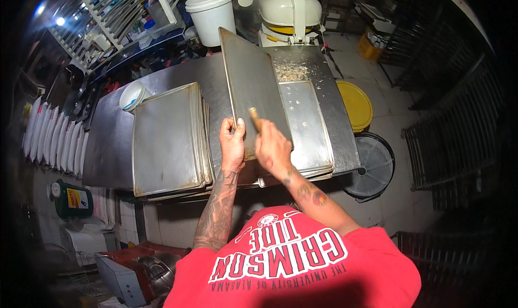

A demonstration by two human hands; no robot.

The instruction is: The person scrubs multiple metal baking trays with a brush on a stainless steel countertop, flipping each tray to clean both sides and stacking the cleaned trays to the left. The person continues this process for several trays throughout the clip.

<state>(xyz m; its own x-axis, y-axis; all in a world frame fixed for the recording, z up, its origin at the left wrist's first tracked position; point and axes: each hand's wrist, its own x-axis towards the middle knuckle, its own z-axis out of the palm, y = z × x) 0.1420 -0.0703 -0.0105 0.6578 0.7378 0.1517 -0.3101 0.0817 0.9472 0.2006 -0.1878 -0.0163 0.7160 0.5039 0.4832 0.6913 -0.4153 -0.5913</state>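
My left hand [232, 144] grips the near left edge of a metal baking sheet [255, 85], thumb on its face. The sheet is tilted up off the steel table. My right hand [273, 148] is closed around a tool with a wooden handle [255, 118], held against or just over the sheet; its working end is hidden. To the left stands a stack of baking sheets [166, 142] with worn, browned rims. Under and right of the raised sheet lies another baking sheet [305, 122], dotted with pale flakes. Beyond it is a heap of scraped crumbs [291, 71].
The steel table [109, 154] holds a small white tub [134, 95] with a blue utensil. A large white bucket [210, 18] and a cream-coloured machine [289, 12] stand at the far side. Right of the table are a yellow lid [354, 105] and a floor fan [370, 166].
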